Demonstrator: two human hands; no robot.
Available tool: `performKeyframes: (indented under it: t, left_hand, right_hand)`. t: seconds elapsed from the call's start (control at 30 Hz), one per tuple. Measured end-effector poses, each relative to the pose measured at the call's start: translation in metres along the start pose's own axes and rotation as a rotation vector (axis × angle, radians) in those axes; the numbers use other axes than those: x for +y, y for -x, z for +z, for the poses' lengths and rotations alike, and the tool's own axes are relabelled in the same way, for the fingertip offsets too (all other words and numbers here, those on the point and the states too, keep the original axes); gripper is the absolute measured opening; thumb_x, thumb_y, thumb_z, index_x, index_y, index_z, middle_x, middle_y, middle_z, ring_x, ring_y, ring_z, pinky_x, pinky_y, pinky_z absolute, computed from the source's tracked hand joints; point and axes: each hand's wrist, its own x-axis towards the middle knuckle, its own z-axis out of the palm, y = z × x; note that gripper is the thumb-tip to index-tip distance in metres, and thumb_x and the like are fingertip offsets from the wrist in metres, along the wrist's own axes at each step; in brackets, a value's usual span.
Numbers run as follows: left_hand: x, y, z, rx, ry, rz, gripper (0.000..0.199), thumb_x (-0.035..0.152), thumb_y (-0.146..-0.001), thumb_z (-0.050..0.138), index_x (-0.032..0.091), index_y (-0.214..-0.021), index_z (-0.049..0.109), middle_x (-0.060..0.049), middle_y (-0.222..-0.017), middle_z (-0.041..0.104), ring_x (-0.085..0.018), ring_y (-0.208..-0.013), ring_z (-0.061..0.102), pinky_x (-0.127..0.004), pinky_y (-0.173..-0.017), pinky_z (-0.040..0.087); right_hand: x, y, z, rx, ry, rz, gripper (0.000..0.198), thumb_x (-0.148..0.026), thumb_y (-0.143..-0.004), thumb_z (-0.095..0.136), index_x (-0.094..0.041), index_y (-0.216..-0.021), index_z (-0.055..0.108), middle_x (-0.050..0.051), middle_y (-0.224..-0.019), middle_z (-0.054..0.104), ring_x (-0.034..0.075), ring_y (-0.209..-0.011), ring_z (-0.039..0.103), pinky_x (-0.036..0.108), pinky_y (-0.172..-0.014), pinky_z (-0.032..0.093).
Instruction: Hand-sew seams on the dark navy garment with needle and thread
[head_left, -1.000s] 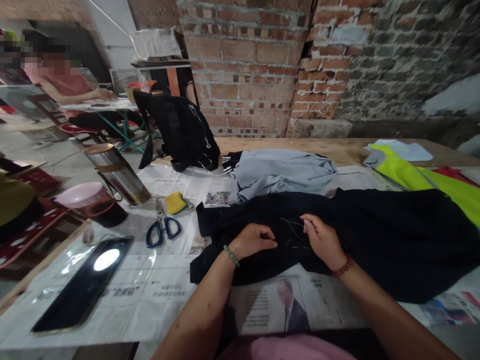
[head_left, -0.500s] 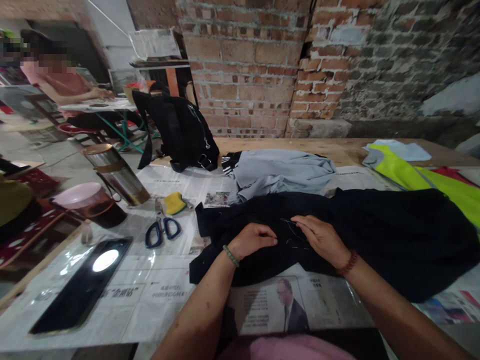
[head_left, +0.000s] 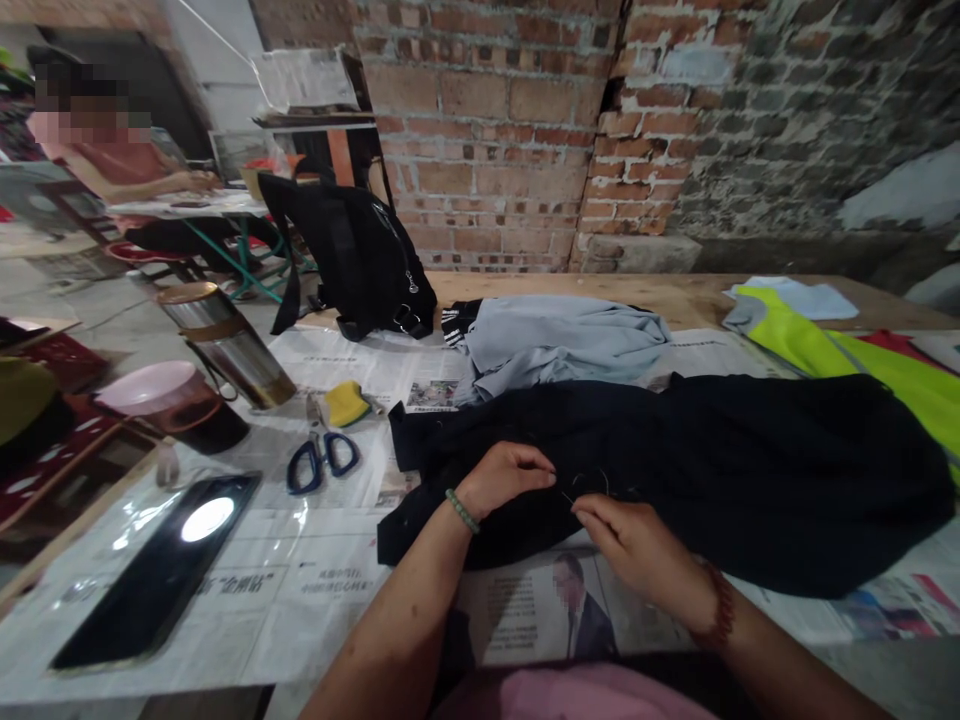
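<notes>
A dark garment [head_left: 780, 470], possibly trousers, lies spread on the newspaper in front of me. My left hand [head_left: 506, 485], with a green bead bracelet at the wrist, rests on its left part, fingers curled and thumb near the fingertips, closed on the cloth. Just to the right, my right hand [head_left: 626, 535] pinches a thin sewing needle [head_left: 568, 497] between thumb and finger, its tip pointing towards the left hand. Pale thread [head_left: 604, 482] loops over the dark cloth above the right fingers. A red bracelet circles the right wrist.
Blue-handled scissors [head_left: 322, 460], a yellow sponge [head_left: 346, 403], a phone [head_left: 157, 575], a pink-lidded tub [head_left: 176, 405] and a steel flask [head_left: 229, 345] stand or lie left. Behind are a black backpack [head_left: 360, 260] and grey clothing [head_left: 562, 340]. Another person [head_left: 124, 160] sits far left.
My right hand has moved down and nearer to me with the needle, which was higher above the cloth. My left hand has stayed in about the same place.
</notes>
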Motion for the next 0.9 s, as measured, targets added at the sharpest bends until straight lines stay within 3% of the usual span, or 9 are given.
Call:
performKeyframes:
  t: [0.2,0.53,0.83,0.9]
  left_hand:
    - [0.001,0.001,0.001,-0.003,-0.005,0.015,0.014,0.023,-0.057,0.069,0.014,-0.068,0.068,0.001,-0.063,0.064,-0.011,-0.061,0.054,-0.022,-0.063,0.041]
    - [0.003,0.003,0.002,-0.028,-0.061,0.066,0.013,0.022,-0.060,0.067,0.014,-0.069,0.068,0.000,-0.065,0.065,-0.012,-0.064,0.057,-0.022,-0.064,0.042]
    - [-0.003,0.001,0.008,-0.021,-0.208,0.144,0.008,0.018,-0.064,0.063,0.014,-0.069,0.069,-0.001,-0.066,0.067,-0.012,-0.065,0.059,-0.021,-0.063,0.044]
    - [-0.004,0.001,0.009,-0.030,-0.231,0.164,0.008,0.017,-0.065,0.062,0.015,-0.069,0.069,-0.001,-0.067,0.067,-0.012,-0.065,0.059,-0.020,-0.062,0.045]
  right_hand:
    - [-0.002,-0.007,0.002,0.005,-0.044,0.082,0.028,-0.027,-0.084,0.035,-0.020,-0.080,0.061,0.001,-0.064,0.062,0.013,-0.057,0.056,0.022,-0.054,0.040]
    - [-0.001,-0.010,0.006,-0.003,-0.101,0.130,0.027,-0.028,-0.083,0.035,-0.018,-0.076,0.060,0.000,-0.063,0.060,0.012,-0.057,0.054,0.022,-0.055,0.037]
    - [-0.004,-0.024,0.021,0.087,-0.156,0.223,0.025,-0.027,-0.081,0.036,-0.018,-0.060,0.047,-0.004,-0.045,0.043,0.009,-0.043,0.040,0.019,-0.043,0.031]
    - [-0.004,-0.024,0.022,0.078,-0.199,0.243,0.019,-0.025,-0.080,0.037,-0.019,-0.064,0.045,-0.005,-0.046,0.046,0.009,-0.042,0.042,0.019,-0.042,0.032]
